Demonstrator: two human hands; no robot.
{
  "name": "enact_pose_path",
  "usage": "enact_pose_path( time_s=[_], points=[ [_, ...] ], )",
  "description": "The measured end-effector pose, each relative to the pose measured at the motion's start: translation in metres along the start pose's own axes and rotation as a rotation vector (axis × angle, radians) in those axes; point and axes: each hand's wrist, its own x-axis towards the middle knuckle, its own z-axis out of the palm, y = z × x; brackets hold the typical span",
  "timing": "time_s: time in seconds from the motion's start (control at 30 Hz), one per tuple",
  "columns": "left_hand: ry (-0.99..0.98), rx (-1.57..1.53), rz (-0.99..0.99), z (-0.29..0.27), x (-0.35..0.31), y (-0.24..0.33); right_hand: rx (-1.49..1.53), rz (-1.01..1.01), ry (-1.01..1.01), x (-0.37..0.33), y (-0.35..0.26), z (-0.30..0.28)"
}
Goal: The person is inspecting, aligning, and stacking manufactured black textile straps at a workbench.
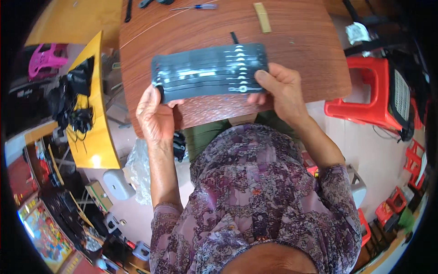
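Between both hands a flat dark grey pouch [200, 73] is stretched out over the near part of the table. Long parallel ridges or slots run across it, with a row of whitish, wrench-like shapes near its right end. My left hand [156, 112] grips the lower left corner, its thumb at the edge. The right hand [283, 89] pinches the right edge, thumb on top and fingertips below. A short black strap [234, 38] sticks out past the far edge. Whether anything lies inside the slots I cannot tell.
On the brown wooden table [310, 59] lie a screwdriver [200, 7] and a tan strip [262, 18] at the far side. A yellow table [91, 146] with black cables stands left. To the right is a red plastic stool [360, 109]. Clear plastic wrapping [139, 173] is on the floor.
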Motion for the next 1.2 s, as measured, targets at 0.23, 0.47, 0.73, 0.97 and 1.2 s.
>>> enact_pose_path(
  time_s=[0.23,0.47,0.73,0.97,1.2],
  points=[
    [0.219,0.068,0.032,0.004,-0.001,0.007,-0.098,0.017,0.018,0.005,0.003,-0.001],
    [0.295,0.544,0.009,-0.001,0.002,0.010,-0.170,0.003,0.018,0.005,-0.005,0.002],
    [0.293,0.448,-0.205,0.023,-0.004,0.008,-0.411,0.054,0.043,-0.001,-0.029,-0.012],
    [0.181,0.703,-0.276,0.035,0.000,0.004,-1.080,-0.416,0.381,0.036,-0.049,-0.048],
    [0.139,0.691,-0.355,0.040,0.004,0.006,-1.605,-0.328,0.439,0.114,-0.063,-0.052]
  ],
)
